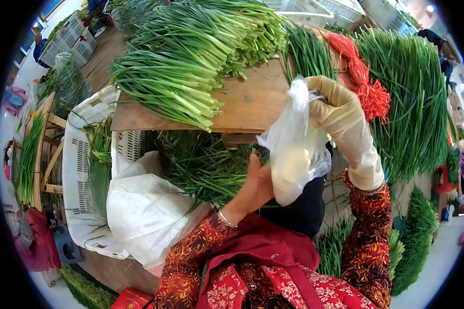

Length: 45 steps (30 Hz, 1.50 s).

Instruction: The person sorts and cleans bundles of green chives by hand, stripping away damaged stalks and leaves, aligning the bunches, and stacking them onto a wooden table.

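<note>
My right hand [340,110], in a cream rubber glove, grips the top of a clear plastic bag [294,141] with something pale inside, holding it up in front of me. My bare left hand [255,188] reaches under the bag, its fingers against the bag's lower part. Just beyond the bag is the wooden board [252,105], and on it a large pile of green chive stalks [191,56].
A bundle of red ties [363,77] lies on the board's right end. More chive stalks [410,98] fan out to the right. White plastic crates [85,170] with trimmings and a white sack [144,211] sit below left. Other crates stand farther back.
</note>
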Available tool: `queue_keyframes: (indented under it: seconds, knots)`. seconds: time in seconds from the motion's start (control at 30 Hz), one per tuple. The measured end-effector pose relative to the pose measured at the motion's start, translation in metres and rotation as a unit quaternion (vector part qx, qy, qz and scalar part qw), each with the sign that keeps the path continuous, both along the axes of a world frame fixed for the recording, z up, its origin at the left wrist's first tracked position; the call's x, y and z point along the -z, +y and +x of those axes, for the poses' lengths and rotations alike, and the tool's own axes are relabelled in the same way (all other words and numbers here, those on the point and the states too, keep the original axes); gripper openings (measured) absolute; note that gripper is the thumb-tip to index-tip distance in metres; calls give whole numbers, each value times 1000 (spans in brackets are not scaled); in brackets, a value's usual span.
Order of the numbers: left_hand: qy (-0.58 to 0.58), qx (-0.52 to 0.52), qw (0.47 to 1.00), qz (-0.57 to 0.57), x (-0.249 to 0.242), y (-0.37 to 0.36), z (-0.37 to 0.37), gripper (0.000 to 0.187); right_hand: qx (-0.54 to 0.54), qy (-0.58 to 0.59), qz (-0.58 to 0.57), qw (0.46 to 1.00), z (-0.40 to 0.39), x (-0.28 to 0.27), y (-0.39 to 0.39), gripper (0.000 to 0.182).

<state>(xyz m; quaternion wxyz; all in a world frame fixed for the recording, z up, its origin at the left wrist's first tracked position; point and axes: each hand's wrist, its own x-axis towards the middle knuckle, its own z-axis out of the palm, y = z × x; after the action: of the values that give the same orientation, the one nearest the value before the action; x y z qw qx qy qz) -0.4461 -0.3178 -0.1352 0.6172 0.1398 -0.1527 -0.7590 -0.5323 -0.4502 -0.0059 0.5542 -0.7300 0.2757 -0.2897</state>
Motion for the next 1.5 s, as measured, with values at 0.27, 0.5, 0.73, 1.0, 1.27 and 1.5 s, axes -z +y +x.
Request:
queue_keyframes:
  seconds: [0.27, 0.5, 0.73, 1.0, 1.27, 1.5]
  knots:
    - [-148, -54, 988, -8, -7, 3, 10, 78, -12, 133, -105, 986, -30, -12, -24, 19]
    - [-131, -36, 990, 30, -21, 9, 16, 76, -101, 124, 189, 969, -37, 16, -26, 47]
    - [-173, -13, 981, -87, -24, 15, 8, 87, -106, 148, 228, 956, -22, 64, 15, 34]
    - [-197, -80, 974, -74, -19, 27, 22, 82, -231, 65, 294, 925, -24, 47, 51, 35]
    - [-219, -76, 971, -50, -14, 52, 35, 79, -323, -63, 210, 920, -23, 25, 75, 28]
    - [-221, -59, 973, -43, -12, 63, 32, 76, -349, -74, 155, 921, -36, 28, 72, 28]
